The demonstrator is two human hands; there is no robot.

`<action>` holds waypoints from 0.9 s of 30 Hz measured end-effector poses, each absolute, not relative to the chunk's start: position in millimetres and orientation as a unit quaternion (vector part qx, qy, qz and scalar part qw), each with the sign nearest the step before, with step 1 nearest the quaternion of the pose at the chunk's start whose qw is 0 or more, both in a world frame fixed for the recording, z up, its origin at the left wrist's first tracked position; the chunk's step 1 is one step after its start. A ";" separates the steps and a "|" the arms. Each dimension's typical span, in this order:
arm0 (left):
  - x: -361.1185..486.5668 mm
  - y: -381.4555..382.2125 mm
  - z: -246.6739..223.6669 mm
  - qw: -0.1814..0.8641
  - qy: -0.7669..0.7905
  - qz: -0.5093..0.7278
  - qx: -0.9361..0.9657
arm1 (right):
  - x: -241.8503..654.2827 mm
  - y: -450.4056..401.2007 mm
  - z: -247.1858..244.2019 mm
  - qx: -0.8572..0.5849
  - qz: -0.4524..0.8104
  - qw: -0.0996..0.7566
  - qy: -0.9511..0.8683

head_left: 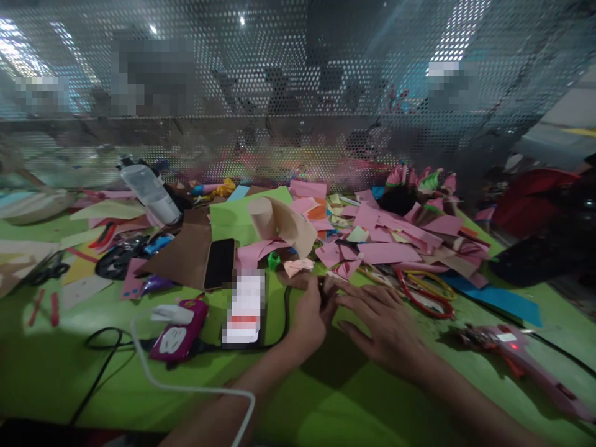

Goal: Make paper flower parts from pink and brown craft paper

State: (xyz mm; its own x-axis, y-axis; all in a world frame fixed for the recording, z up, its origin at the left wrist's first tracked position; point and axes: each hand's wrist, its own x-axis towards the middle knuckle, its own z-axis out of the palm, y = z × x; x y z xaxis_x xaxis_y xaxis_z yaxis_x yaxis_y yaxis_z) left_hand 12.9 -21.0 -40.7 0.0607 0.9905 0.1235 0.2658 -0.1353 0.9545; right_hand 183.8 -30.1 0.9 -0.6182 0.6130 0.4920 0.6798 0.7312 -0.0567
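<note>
Near the middle of the green table, my left hand (310, 313) is closed in a pinch at a small pale-pink paper piece (336, 279). My right hand (384, 320) comes in from the other side, fingers stretched out and thumb apart, its fingertips touching or very near that piece. A brown strip (295, 280) shows beside my left fingers; whether it is held I cannot tell. Just beyond lie a crumpled peach paper piece (298, 267) and a small green piece (274, 260). My fingers partly hide the pinched piece, and the picture is slightly blurred there.
Pink paper scraps (388, 252) and a curled beige sheet (298, 230) cover the back. Red-handled scissors (431, 304) and a pink glue gun (526, 360) lie right. Left are a dark phone (220, 264), a lit phone (244, 307), a purple device (179, 338) with cables, and a bottle (151, 192).
</note>
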 end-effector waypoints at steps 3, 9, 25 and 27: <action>13.2 -21.4 -37.6 0.424 0.521 0.422 0.609 | 184.2 -30.4 1.9 -0.359 -0.064 0.247 -0.898; 15.3 -21.5 -31.6 0.431 0.534 0.412 0.600 | 184.8 -28.4 1.4 -0.358 -0.075 0.252 -0.896; 14.0 -21.8 -28.4 0.438 0.520 0.440 0.586 | 183.5 -29.6 2.1 -0.366 -0.091 0.238 -0.895; 13.6 -22.3 -29.2 0.439 0.510 0.449 0.588 | 184.0 -29.4 1.7 -0.364 -0.093 0.246 -0.894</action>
